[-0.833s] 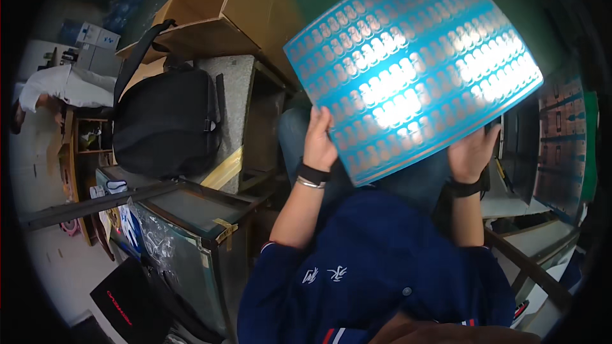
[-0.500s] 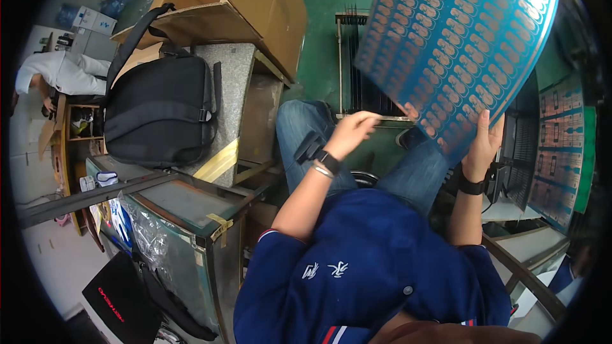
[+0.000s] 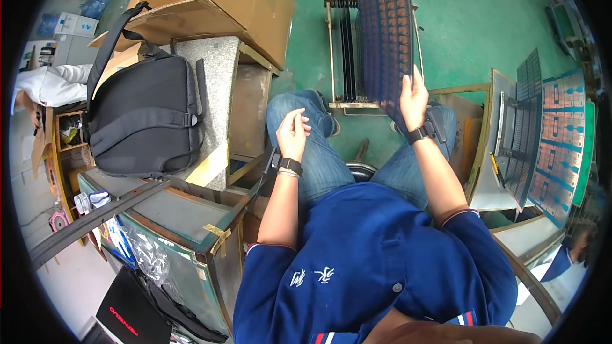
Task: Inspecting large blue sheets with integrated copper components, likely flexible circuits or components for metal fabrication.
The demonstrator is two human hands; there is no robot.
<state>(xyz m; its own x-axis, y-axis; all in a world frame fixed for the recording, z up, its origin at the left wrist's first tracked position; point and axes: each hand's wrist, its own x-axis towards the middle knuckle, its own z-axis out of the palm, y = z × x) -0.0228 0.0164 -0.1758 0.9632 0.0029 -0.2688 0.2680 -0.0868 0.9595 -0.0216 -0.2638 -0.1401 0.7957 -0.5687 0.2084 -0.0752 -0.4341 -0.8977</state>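
A large thin circuit-board panel (image 3: 387,32), dark blue with rows of coppery shapes, stands steeply upright in front of me. My right hand (image 3: 413,100) grips it near its lower right edge. Below and beyond it, a metal-framed rack (image 3: 330,44) rests on the floor, with several dark thin sheets (image 3: 347,57) upright in its left side. The panel hides part of the rack, and I cannot tell whether it touches the frame. Over my left thigh, my left hand (image 3: 293,132) is empty, its fingers loosely bent and slightly apart.
At left, a black backpack (image 3: 145,114) leans beside an open cardboard box (image 3: 245,9) and a grey-topped stand (image 3: 217,83). At right, dark perforated panels (image 3: 519,134) and a copper-patterned panel (image 3: 554,153) stand upright. A person in white (image 3: 54,85) is at far left.
The panel has swung from facing me to nearly edge-on and moved left over the rack, carried by my right hand. My left hand has drawn back toward my left thigh.
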